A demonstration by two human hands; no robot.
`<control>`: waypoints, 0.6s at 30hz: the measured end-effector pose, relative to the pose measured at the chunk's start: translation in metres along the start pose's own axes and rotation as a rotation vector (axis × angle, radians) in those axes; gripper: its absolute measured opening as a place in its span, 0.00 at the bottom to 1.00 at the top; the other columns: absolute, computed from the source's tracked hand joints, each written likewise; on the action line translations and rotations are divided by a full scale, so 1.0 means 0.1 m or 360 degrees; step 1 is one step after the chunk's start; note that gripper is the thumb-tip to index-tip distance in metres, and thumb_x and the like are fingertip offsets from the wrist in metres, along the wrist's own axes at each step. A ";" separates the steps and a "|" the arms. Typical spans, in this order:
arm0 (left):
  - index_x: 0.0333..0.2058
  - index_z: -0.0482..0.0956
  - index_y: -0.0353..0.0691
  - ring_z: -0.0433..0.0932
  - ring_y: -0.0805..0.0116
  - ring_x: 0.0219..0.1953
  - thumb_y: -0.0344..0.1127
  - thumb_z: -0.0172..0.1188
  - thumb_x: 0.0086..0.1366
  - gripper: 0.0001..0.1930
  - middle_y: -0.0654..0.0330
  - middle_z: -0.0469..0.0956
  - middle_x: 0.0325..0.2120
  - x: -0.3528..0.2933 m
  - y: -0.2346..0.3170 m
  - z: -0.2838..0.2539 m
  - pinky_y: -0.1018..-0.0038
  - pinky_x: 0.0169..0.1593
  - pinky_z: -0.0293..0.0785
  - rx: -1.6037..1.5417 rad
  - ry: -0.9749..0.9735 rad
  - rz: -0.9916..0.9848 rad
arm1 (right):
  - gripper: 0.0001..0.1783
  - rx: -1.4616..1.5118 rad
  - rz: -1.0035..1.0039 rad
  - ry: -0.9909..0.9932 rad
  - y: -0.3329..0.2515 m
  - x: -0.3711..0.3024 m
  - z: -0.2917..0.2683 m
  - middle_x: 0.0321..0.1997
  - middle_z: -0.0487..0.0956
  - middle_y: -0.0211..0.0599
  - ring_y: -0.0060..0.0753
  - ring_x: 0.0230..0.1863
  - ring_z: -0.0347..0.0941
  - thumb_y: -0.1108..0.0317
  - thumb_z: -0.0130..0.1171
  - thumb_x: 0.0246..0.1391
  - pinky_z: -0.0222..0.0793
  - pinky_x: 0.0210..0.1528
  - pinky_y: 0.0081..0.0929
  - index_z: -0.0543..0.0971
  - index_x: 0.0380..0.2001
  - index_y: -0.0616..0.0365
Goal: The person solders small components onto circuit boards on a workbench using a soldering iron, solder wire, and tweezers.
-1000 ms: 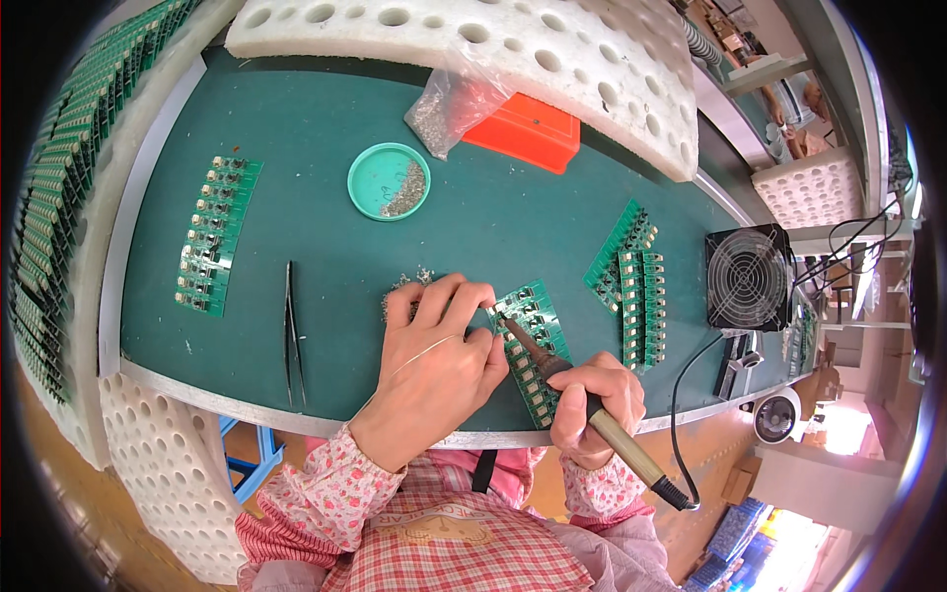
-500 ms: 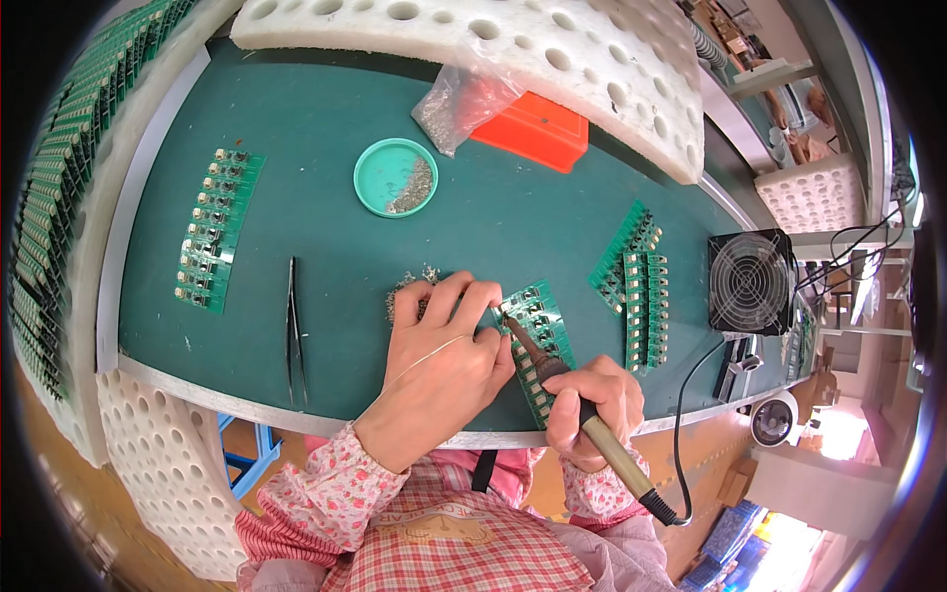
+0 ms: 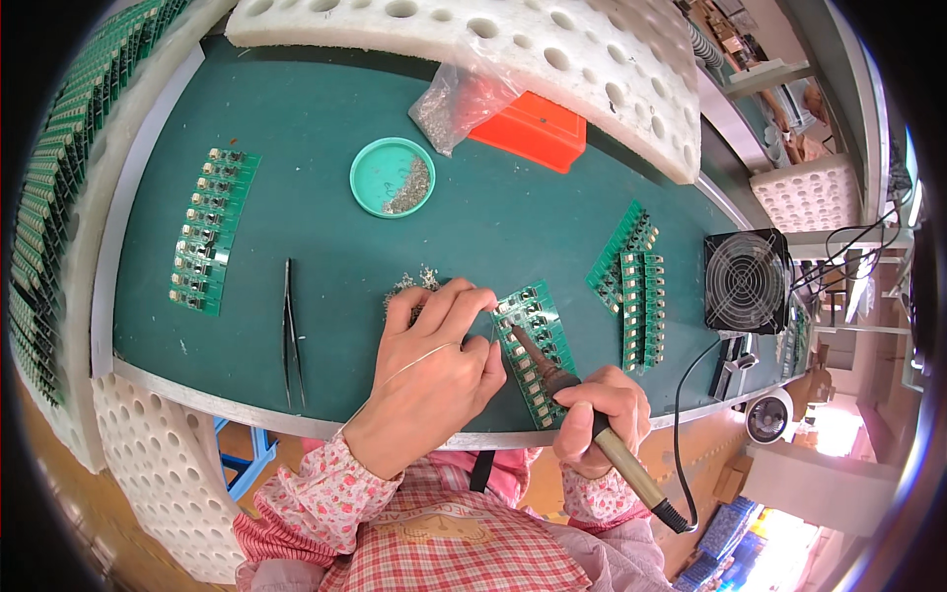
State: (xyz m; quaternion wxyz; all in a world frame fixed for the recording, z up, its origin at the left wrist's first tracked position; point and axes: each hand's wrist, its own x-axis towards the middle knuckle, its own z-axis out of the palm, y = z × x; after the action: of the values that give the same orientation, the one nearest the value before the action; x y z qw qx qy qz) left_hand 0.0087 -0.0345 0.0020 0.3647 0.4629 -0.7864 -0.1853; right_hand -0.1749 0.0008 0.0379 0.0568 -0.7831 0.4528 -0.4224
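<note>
A soldering iron (image 3: 619, 452) is gripped in my right hand (image 3: 604, 414), its slim tip slanting up and left over a green circuit board panel (image 3: 543, 329). The panel lies tilted near the table's front edge and carries rows of small parts. At the panel's upper left corner, my left hand (image 3: 430, 370) has thumb and fingers drawn together. Whatever thin thing it may be pinching is too fine to make out. Beyond its knuckles, partly covered, sits a small heap of tiny metal parts (image 3: 426, 280). Black tweezers (image 3: 290, 335) rest to the left.
Another board panel (image 3: 212, 232) lies at left, with two overlapping panels (image 3: 643, 306) at right. Farther back are a turquoise dish (image 3: 380, 204) of tiny parts, a plastic bag (image 3: 449, 109) and an orange box (image 3: 533, 130). White foam (image 3: 582, 59) borders the back; a fan (image 3: 747, 281) stands right.
My left hand has shifted slightly left, away from the panel's edge. My right hand and the soldering iron have moved a little down and right, with the tip still over the panel.
</note>
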 end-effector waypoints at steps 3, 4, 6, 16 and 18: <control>0.13 0.75 0.36 0.76 0.63 0.51 0.29 0.67 0.48 0.10 0.61 0.77 0.44 -0.01 -0.01 0.01 0.58 0.53 0.65 0.0008 -0.0002 -0.0001 | 0.04 -0.0016 0.0008 0.0011 0.01 0.00 0.01 0.17 0.75 0.28 0.28 0.14 0.67 0.71 0.60 0.55 0.61 0.15 0.26 0.77 0.31 0.59; 0.14 0.75 0.36 0.76 0.63 0.51 0.29 0.67 0.48 0.10 0.61 0.77 0.44 -0.01 -0.01 0.01 0.58 0.53 0.65 0.0010 -0.0003 0.0003 | 0.04 -0.0021 0.0013 0.0027 0.01 0.00 0.01 0.17 0.75 0.28 0.28 0.14 0.67 0.71 0.60 0.55 0.62 0.16 0.26 0.77 0.31 0.59; 0.14 0.75 0.36 0.76 0.62 0.51 0.29 0.67 0.48 0.10 0.60 0.77 0.44 0.00 -0.01 0.00 0.58 0.53 0.65 0.0007 -0.0001 0.0005 | 0.04 -0.0018 0.0047 0.0080 0.02 -0.03 0.01 0.18 0.76 0.29 0.29 0.14 0.68 0.71 0.60 0.55 0.63 0.16 0.27 0.77 0.31 0.59; 0.14 0.76 0.35 0.76 0.62 0.50 0.29 0.66 0.49 0.10 0.59 0.77 0.44 -0.01 0.00 0.00 0.58 0.53 0.65 0.0016 0.0020 0.0033 | 0.15 -0.0337 0.0124 -0.0040 0.09 -0.36 -0.16 0.27 0.78 0.35 0.37 0.24 0.73 0.71 0.66 0.52 0.69 0.25 0.32 0.79 0.45 0.59; 0.14 0.76 0.35 0.76 0.61 0.50 0.29 0.66 0.49 0.10 0.60 0.78 0.43 -0.01 0.00 0.01 0.58 0.53 0.65 0.0024 0.0006 0.0038 | 0.22 -0.0441 0.0253 -0.0094 0.08 -0.44 -0.15 0.33 0.79 0.40 0.40 0.29 0.74 0.70 0.70 0.49 0.71 0.29 0.32 0.78 0.48 0.60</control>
State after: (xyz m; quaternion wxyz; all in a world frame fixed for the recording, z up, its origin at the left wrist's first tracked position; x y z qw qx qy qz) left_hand 0.0085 -0.0342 0.0010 0.3648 0.4565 -0.7926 -0.1740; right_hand -0.2007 0.0337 0.0168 -0.0054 -0.7573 0.5654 -0.3269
